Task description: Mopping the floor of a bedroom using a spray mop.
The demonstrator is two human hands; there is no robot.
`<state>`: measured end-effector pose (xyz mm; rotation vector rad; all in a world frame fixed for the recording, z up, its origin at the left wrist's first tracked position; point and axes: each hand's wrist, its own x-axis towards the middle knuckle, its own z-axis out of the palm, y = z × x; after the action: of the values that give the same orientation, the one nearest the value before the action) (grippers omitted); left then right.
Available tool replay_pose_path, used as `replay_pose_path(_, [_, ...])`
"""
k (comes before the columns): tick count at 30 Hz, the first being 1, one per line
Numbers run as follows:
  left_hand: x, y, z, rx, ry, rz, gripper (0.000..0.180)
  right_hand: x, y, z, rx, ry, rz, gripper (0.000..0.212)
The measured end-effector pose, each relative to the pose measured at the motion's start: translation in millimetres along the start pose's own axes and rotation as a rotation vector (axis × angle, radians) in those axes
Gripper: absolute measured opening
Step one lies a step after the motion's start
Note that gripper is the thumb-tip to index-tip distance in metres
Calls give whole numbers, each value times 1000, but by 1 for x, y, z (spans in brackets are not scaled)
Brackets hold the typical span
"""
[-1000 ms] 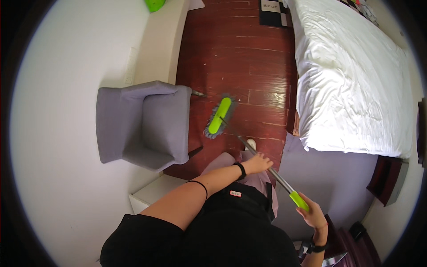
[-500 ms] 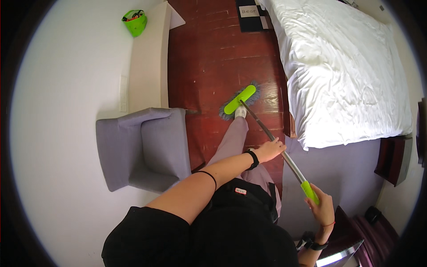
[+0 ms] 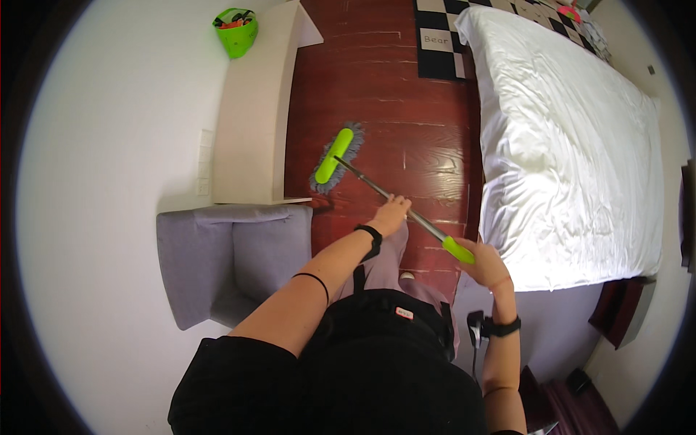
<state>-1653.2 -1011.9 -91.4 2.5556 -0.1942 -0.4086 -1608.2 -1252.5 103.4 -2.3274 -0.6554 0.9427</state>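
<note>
A mop (image 3: 334,156) with a lime-green plate and a shaggy grey head rests on the dark red plank floor (image 3: 377,94), close to the light desk. Its metal pole slants back to the right, ending in a green grip. Around the middle of the pole my left hand (image 3: 392,215) is closed. My right hand (image 3: 484,263) wraps the green grip at the upper end, near the bed's edge. The head lies tilted, its far end turned to the right.
On the left stand a light desk (image 3: 251,123) with a green bag (image 3: 236,36) on it and a grey armchair (image 3: 272,250). A bed with a white cover (image 3: 565,167) fills the right. Beyond lies a black-and-white mat (image 3: 436,61); a dark nightstand (image 3: 620,312) sits at right.
The mop head has swung left toward the desk, off my foot. Both hands have moved left and farther forward with the pole. More of the mat shows.
</note>
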Motion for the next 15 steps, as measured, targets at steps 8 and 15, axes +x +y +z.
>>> replay_pose_path(8, [-9,-127,-53,48,-34,-401,29,180,-27,61,-61,-163,-290,41])
replay_pose_path(15, [-18,-136,-38,122,-154,-552,34,176,-44,78,-25,-300,-189,43])
